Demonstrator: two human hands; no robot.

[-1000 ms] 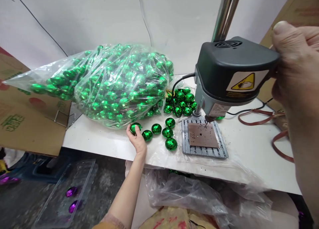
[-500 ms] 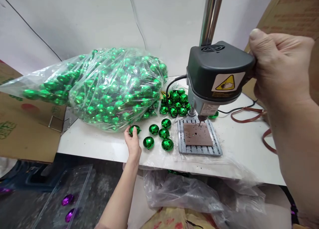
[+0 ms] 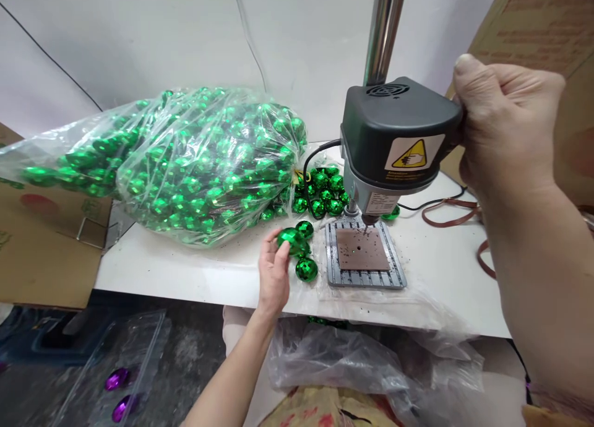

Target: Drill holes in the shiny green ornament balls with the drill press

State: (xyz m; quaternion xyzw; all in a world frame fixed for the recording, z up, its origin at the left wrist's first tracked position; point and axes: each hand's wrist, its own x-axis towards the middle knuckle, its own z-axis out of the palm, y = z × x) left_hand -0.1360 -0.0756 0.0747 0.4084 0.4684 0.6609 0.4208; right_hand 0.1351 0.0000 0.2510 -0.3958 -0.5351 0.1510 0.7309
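- Over the table [image 3: 445,263], just left of the drill [image 3: 394,130], the left hand [image 3: 275,275] has carried a green ball [image 3: 290,236] rightward; half a second ago it was beside the big bag [image 3: 208,167], and now it is at the loose balls [image 3: 306,270].
- That puts the held ball nearer the plate [image 3: 398,271] than the bag, I judge, though short of both plate and board [image 3: 371,257]; fewer loose balls show than before, and I cannot tell how many lie hidden behind the hand.
- Fingers behind, thumb in front: the left hand is closed only as far as the ball's girth allows; it holds that ball alone, as far as can be seen; whether the ball touches those behind it is unclear.
- From the lower edge the left forearm [image 3: 232,365] slants up and rightward, wrist nearly straight.
- Against the drill's right side the right hand [image 3: 510,117] stays curled in a fist, thumb uppermost; it seems to grip the drill, but the fingers' far side is hidden; its forearm rises steeply from the lower right.
- Above the board hangs the bit [image 3: 365,229], its tip too small to place exactly.
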